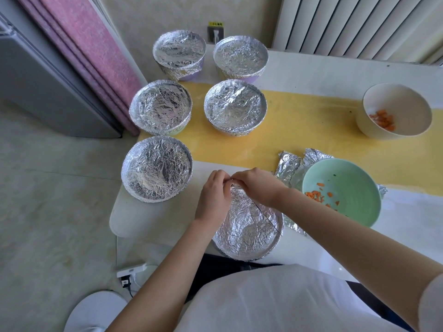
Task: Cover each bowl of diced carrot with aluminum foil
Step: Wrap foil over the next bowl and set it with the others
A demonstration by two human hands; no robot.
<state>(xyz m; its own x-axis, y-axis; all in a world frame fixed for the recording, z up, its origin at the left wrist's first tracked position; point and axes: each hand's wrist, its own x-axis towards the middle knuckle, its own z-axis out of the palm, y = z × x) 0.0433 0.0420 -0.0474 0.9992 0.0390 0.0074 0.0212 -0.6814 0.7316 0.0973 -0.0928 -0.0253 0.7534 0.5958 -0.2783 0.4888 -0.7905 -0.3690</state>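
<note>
**Foil (247, 226) being crimped at the far rim**

Both hands meet over the far edge of the bowl (275, 245) nearest the person. The left hand (213, 197) and the right hand (256, 185) have their fingers curled in. They pinch a fold of the foil between the fingertips, right at the rim, and neither holds anything else. The sheet spreads from under the palms back toward the wrists, crumpled and dipping a little in the middle. A dark line runs across it beside the right forearm; I cannot tell whether it is a crease or a tear.

From where I stand the stuff looks feather-light and soft. It should keep whatever shape the fingers press into it, but it would likely rip if dragged hard over the rim. The sensible hold is the overhanging edge, taken in small pinches and folded down against the outer wall, never tugged across the centre.

Just outside the right wrist, a green bowl (364, 204) with diced carrot (314, 195) sits open on a loose sheet (291, 164). The sheet's folded corner lies just beyond the right knuckles. Well beyond the right hand, a white bowl (393, 101) on the yellow runner (299, 121) also shows its carrot uncovered. Out past the left hand stand five covered bowls (157, 168), the nearest close to that hand's outer side. By my count, two bowls remain after this one
</note>
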